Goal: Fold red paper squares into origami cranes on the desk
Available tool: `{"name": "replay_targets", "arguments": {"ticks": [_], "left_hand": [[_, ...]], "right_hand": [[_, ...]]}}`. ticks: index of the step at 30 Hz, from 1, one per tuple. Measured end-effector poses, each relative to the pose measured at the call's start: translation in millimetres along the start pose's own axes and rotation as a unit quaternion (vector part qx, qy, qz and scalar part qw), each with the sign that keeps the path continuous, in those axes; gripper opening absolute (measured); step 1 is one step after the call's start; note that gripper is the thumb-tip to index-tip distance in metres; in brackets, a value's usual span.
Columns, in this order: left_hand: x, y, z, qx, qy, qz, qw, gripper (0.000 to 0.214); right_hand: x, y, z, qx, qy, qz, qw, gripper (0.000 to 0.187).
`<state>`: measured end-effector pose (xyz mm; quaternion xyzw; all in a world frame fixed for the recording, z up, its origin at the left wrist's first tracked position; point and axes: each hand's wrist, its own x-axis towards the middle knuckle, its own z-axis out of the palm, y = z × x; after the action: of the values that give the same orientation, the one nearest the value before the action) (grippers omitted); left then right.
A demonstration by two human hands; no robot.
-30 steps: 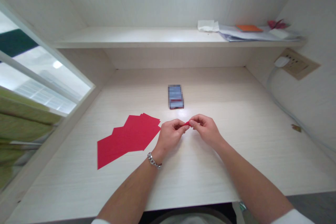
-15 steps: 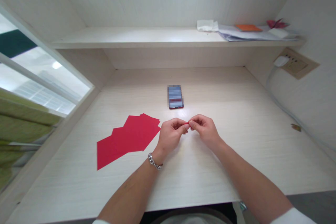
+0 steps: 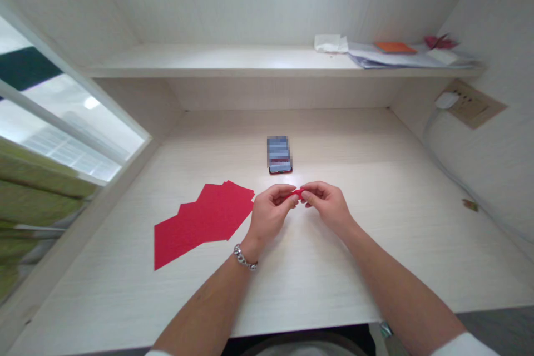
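Observation:
My left hand [image 3: 269, 212] and my right hand [image 3: 327, 204] meet just above the desk [image 3: 375, 245], fingertips pinched together on a small folded piece of red paper [image 3: 297, 193]. Only a sliver of that paper shows between the fingers. A chain bracelet [image 3: 244, 257] circles my left wrist. To the left of my left hand, several red paper sheets [image 3: 204, 219] lie fanned flat on the desk. A phone [image 3: 279, 154] lies face up just beyond my hands.
A shelf [image 3: 217, 58] above the desk carries papers [image 3: 387, 57], an orange pad [image 3: 394, 47] and a red folded paper shape [image 3: 440, 41] at its right end. A wall socket with a plug [image 3: 448, 100] and cable is on the right wall. A glass partition [image 3: 62, 122] bounds the left.
Both hands have risen slightly toward the phone and kept pinching the small red paper; my fingers have shifted a little around it. Nothing else has moved.

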<state>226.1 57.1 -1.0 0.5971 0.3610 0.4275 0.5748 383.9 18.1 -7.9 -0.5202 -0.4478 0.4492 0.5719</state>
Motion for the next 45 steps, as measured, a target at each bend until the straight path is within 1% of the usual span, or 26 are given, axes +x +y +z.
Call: {"name": "replay_targets", "arguments": {"ticks": [3,6,10,13,15,16,18,20,22,26,28,30,34,41,45], "left_hand": [[1,-2,-1.4,0.006,0.015,0.006,1.0,0.021],[2,-5,-3.0,0.009,0.029,0.014,0.999,0.021],[4,-8,-4.6,-0.001,0.038,0.027,0.999,0.024],[5,-8,-5.0,-0.036,0.031,0.025,0.999,0.034],[6,-8,-4.6,-0.068,0.043,0.024,0.996,0.044],[6,-8,-4.3,-0.081,0.05,0.024,0.995,0.046],[6,-9,-3.5,-0.086,0.052,0.024,0.995,0.039],[6,-10,-2.7,-0.064,0.038,0.021,0.997,0.027],[6,-10,-2.2,-0.041,0.023,0.02,0.999,0.02],[4,-8,-1.5,-0.051,0.005,0.024,0.998,0.019],[4,-6,-1.0,-0.055,0.011,0.025,0.998,0.019],[4,-5,-0.7,-0.049,0.016,0.026,0.998,0.019],[3,-3,-0.8,-0.034,0.021,0.027,0.999,0.019],[4,-1,-2.4,-0.005,0.024,0.028,0.999,0.018],[4,-2,-1.0,0.004,0.035,0.017,0.999,0.021]], "right_hand": [[0,0,0,0.009,-0.007,0.004,1.0,0.02],[-1,-3,1,0.017,-0.007,0.008,1.0,0.019],[-3,-10,1,0.039,-0.044,0.036,0.998,0.021],[-4,-11,1,0.03,-0.046,0.048,0.997,0.021],[-4,-11,2,0.03,-0.04,0.047,0.998,0.022],[-4,-10,2,0.036,-0.038,0.046,0.998,0.022],[-4,-9,3,0.055,-0.03,0.041,0.997,0.023],[-3,-8,3,0.069,-0.019,0.036,0.997,0.023],[-3,-7,4,0.072,-0.006,0.029,0.997,0.022],[-2,-4,4,0.045,0.0,-0.021,0.999,0.017],[-3,-3,4,0.022,0.005,-0.047,0.999,0.014],[-3,-2,5,0.004,0.012,-0.056,0.998,0.013],[-4,-4,7,-0.001,0.018,-0.046,0.999,0.016],[-4,-4,8,0.045,0.034,0.013,0.998,0.022],[-3,-3,8,0.047,0.041,0.021,0.998,0.022]]}}
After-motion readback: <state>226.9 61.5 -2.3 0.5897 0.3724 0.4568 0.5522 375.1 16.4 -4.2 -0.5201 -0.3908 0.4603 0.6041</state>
